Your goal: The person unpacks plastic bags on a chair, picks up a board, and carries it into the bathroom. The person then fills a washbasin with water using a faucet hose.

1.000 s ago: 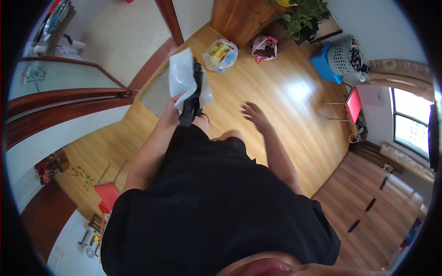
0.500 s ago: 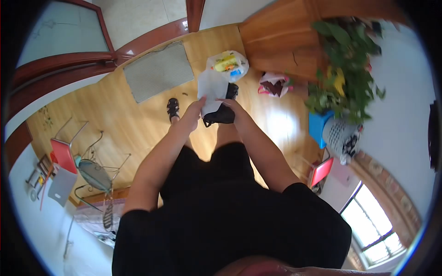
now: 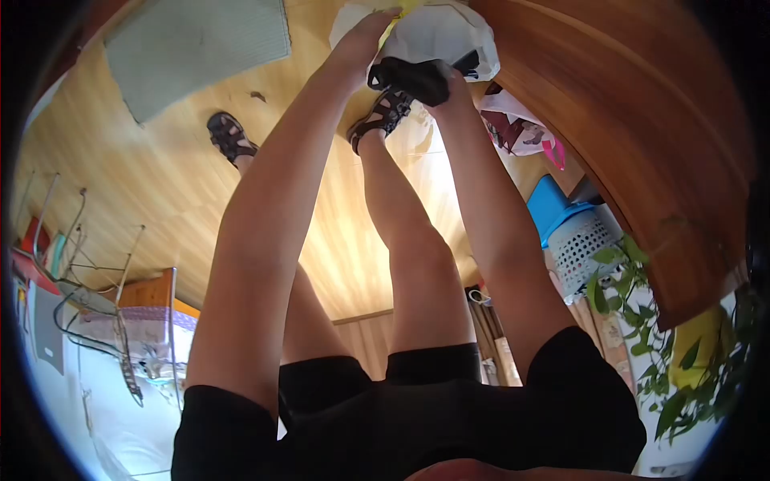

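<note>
My left hand (image 3: 375,36) reaches up to a white plastic bag (image 3: 441,32) standing on the floor, with something yellow at its opening. Its fingers are blurred and partly hidden, so their grip does not show. A pale, sheet-like white piece (image 3: 345,20) appears beside that wrist, and I cannot tell whether it is held. My right hand (image 3: 451,86) is closed on a black fabric item (image 3: 413,78) with a small loop at its left end. This item hangs in front of the bag, over my sandalled right foot (image 3: 385,116).
A grey mat (image 3: 200,48) lies at upper left, near my left sandal (image 3: 230,136). Right of the plastic bag sits a pink-and-white bag (image 3: 521,132) against a wooden cabinet (image 3: 609,104). A blue container (image 3: 549,204), a perforated basket (image 3: 579,248), plants (image 3: 634,321) and metal-framed chairs (image 3: 88,280) stand around.
The view has tilted and drawn nearer the floor. Both hands have moved apart and toward the plastic bag. The white sheet no longer spans between them; the black item stays with my right hand.
</note>
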A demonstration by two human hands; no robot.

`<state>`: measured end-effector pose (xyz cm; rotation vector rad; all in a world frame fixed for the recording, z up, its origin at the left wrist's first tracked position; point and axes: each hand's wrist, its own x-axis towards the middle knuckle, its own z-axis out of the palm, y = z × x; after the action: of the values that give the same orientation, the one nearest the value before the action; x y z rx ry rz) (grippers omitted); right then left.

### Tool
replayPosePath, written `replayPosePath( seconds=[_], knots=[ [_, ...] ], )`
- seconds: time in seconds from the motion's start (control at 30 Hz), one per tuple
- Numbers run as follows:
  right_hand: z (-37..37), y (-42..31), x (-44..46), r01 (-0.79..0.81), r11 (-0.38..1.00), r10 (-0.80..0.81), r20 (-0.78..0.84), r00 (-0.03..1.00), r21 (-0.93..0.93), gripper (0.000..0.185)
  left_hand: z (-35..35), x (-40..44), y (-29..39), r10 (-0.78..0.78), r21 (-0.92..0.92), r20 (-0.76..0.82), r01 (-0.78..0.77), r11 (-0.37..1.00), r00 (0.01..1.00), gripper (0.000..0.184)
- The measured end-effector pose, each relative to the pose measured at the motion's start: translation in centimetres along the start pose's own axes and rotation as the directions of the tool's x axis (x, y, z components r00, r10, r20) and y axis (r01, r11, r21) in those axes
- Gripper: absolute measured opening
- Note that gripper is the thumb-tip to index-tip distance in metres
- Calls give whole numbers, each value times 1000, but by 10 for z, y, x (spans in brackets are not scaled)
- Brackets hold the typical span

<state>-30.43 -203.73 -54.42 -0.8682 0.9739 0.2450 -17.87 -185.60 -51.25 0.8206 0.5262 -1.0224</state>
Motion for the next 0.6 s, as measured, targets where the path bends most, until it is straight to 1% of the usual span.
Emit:
replayPosePath(
  seconds=[0.03, 0.07, 0.1, 0.13, 0.17, 0.2, 0.27, 0.3, 0.33, 0.37, 0.4, 0.43, 0.47, 0.5, 0.53, 0.6],
  knots=[
    [7, -4, -6, 18, 1000, -16, 76, 997, -18, 17, 8, 9, 4, -56, -46, -64, 53, 998, 996, 41],
    [19, -11, -19, -40, 986, 30, 62, 998, 163, 17, 9, 15, 4, -115, -91, -121, 104, 990, 986, 41],
    [29, -17, -25, -90, 935, 76, 53, 996, 343, 17, 0, 22, -2, 3, 96, -143, 11, 995, 990, 39],
    [32, -17, -21, -55, 937, 91, -87, 992, 344, 25, -12, 28, -6, 121, 286, -141, -76, 955, 983, 38],
    [12, -7, -7, 47, 998, -50, -102, 994, -29, 27, -20, 33, -10, 235, 468, -112, -157, 870, 966, 38],
    [-24, 11, 16, 149, 907, -188, -63, 980, -394, 28, -19, 27, -10, 264, 475, -165, -159, 866, 950, 36],
    [-20, 13, 29, 102, 845, -279, -270, 922, -525, 31, -13, -4, -10, 326, 496, -267, -160, 853, 907, 34],
    [13, 3, 30, -12, 955, -149, -515, 844, -295, 33, -15, -14, -23, 339, 468, -315, -166, 868, 887, 32],
    [49, -8, 29, -12, 1000, -6, -718, 696, -20, 35, -15, -25, -35, 352, 442, -364, -173, 880, 862, 30],
    [52, -3, 44, -20, 999, -11, -807, 590, -28, 37, -6, -47, -28, 406, 486, -364, -201, 850, 838, 25],
    [39, 8, 68, -90, 974, -131, -844, 520, -206, 39, 3, -65, -23, 404, 457, -399, -203, 866, 823, 22],
    [14, 25, 104, -247, 846, -325, -824, 463, -472, 41, 10, -78, -18, 433, 423, -383, -261, 868, 816, 20],
    [-8, 39, 136, -388, 645, -486, -745, 457, -659, 43, 9, -85, -20, 475, 494, -339, -275, 824, 812, 20],
    [-29, 52, 161, -482, 441, -613, -646, 455, -757, 45, 7, -90, -22, 509, 560, -294, -286, 778, 809, 21],
    [-12, 45, 162, -462, 413, -690, -600, 405, -785, 51, 7, -96, -20, 556, 623, -211, -328, 710, 804, 22],
    [18, 26, 149, -437, 546, -518, -698, 495, -715, 78, 5, -105, -18, 614, 719, -45, -401, 568, 788, 26]
  ],
)
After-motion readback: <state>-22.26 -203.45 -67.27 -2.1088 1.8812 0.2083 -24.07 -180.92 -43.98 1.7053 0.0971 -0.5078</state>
